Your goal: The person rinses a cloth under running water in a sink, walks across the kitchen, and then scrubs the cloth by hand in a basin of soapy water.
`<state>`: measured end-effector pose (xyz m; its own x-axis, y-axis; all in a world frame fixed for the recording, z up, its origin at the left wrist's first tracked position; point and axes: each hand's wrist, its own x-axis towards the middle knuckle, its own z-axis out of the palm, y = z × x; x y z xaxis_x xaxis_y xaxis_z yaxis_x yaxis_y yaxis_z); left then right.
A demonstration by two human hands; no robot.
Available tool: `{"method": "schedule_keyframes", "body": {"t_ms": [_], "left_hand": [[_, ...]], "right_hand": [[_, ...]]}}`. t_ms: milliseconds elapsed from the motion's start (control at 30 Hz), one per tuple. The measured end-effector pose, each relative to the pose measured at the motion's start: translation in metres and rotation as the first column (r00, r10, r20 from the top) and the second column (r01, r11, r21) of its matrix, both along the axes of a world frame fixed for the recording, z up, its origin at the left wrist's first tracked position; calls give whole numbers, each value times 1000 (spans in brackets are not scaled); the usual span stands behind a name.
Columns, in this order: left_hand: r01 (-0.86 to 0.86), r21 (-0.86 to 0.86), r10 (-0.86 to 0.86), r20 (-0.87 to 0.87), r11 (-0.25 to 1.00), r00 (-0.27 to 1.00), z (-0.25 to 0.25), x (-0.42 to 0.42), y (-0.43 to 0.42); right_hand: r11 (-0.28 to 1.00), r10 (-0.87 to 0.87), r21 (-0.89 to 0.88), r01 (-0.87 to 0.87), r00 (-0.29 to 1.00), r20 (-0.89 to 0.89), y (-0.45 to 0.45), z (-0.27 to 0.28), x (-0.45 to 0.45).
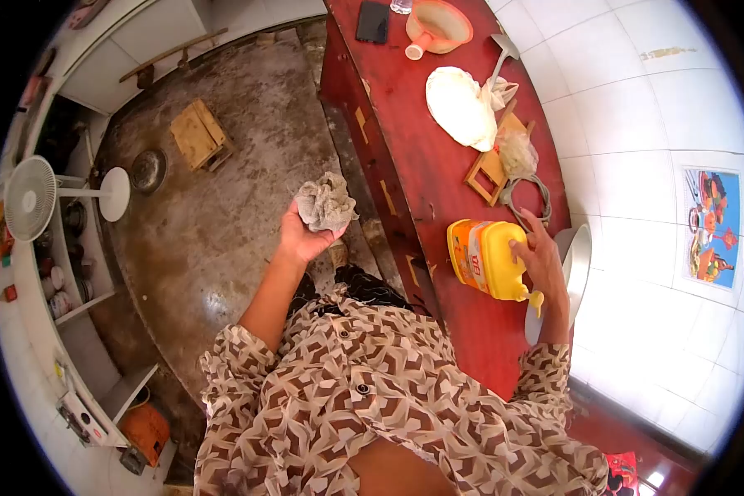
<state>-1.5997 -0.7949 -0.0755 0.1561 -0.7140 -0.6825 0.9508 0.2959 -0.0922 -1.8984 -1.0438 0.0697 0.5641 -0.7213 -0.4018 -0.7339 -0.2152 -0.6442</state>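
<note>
A crumpled grey cloth [326,202] is bunched in my left hand [306,241], held out over the floor beside the red table. My right hand [542,263] is at the top of a yellow pump bottle [498,258] with an orange label, its thumb and fingers curled at the handle area. The bottle's pump spout [536,299] points toward my body. Behind my right forearm, a large pale metal basin or lid [577,255] is partly hidden. A coiled grey cord [527,198] lies just beyond the bottle.
The red table [397,112] also carries a wooden frame [488,175], a white round item [461,107], a spatula [503,58], an orange-rimmed ladle-like scoop [440,25] and a black phone [373,21]. Left are a wooden stool [200,134], a white fan [31,198] and shelves.
</note>
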Motion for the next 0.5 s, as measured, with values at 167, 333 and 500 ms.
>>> {"method": "schedule_keyframes", "body": {"t_ms": [167, 333, 500], "left_hand": [[-28, 23, 27, 19, 999, 999, 2, -6, -7], [-96, 1, 96, 11, 995, 995, -1, -5, -10], [-97, 14, 96, 18, 995, 995, 13, -9, -27]], "right_hand": [[655, -625, 695, 295, 728, 281, -11, -5, 10], [376, -904, 900, 220, 301, 304, -8, -33, 8], [294, -954, 941, 167, 114, 278, 13, -33, 22]]}}
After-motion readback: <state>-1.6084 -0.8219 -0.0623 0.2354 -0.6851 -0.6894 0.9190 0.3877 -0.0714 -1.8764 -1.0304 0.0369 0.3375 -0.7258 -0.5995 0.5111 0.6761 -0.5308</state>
